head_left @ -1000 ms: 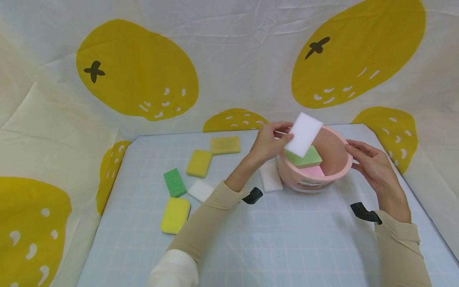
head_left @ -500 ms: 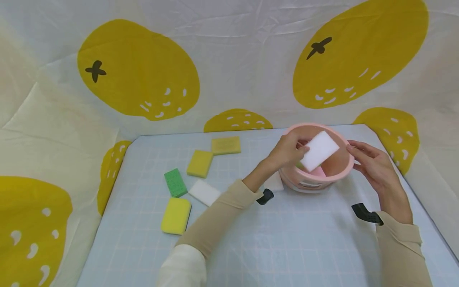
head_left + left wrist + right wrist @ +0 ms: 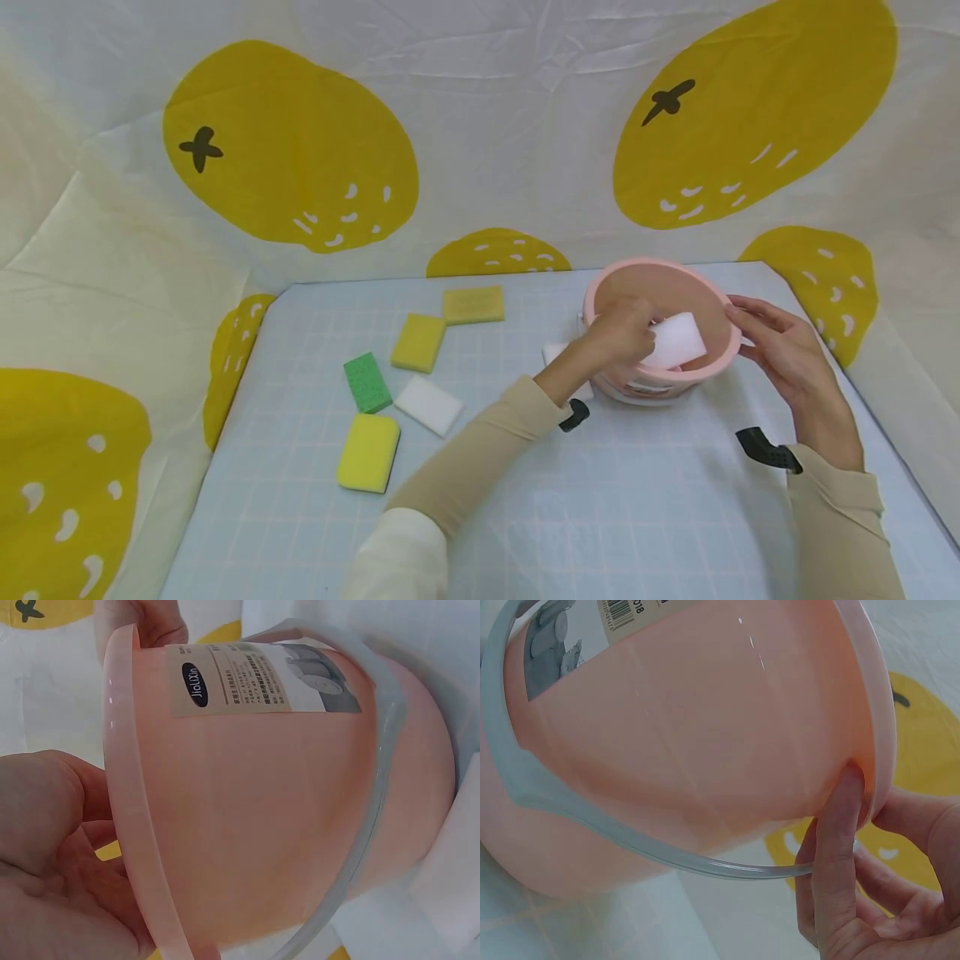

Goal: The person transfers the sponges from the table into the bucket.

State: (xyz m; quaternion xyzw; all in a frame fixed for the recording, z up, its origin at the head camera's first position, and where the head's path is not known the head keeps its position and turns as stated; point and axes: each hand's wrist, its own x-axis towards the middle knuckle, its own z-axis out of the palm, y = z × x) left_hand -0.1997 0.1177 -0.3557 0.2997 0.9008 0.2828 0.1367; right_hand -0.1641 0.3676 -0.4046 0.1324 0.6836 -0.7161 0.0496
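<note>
The pink bucket (image 3: 652, 263) stands at the right of the table, its label and grey handle (image 3: 375, 772) showing in the left wrist view. My left hand (image 3: 624, 335) reaches over the rim into the bucket and holds a white sponge (image 3: 678, 340) there; its fingertips are partly hidden. With thumb and fingers, my right hand (image 3: 780, 350) pinches the bucket's right rim; in the right wrist view the fingers (image 3: 836, 847) lie against the outer wall by the handle's end. Behind my left wrist, another white sponge (image 3: 555, 354) lies beside the bucket, partly covered.
Loose sponges lie to the left: a tan-yellow one (image 3: 473, 305), a yellow one (image 3: 417, 342), a green one (image 3: 367, 382), a white one (image 3: 429, 405) and a rounded bright yellow one (image 3: 368, 452). A lemon-patterned cloth (image 3: 517, 142) rises behind the table.
My left hand has moved right and down with the white sponge, from above the rim into the bucket. The right hand has stayed on the rim.
</note>
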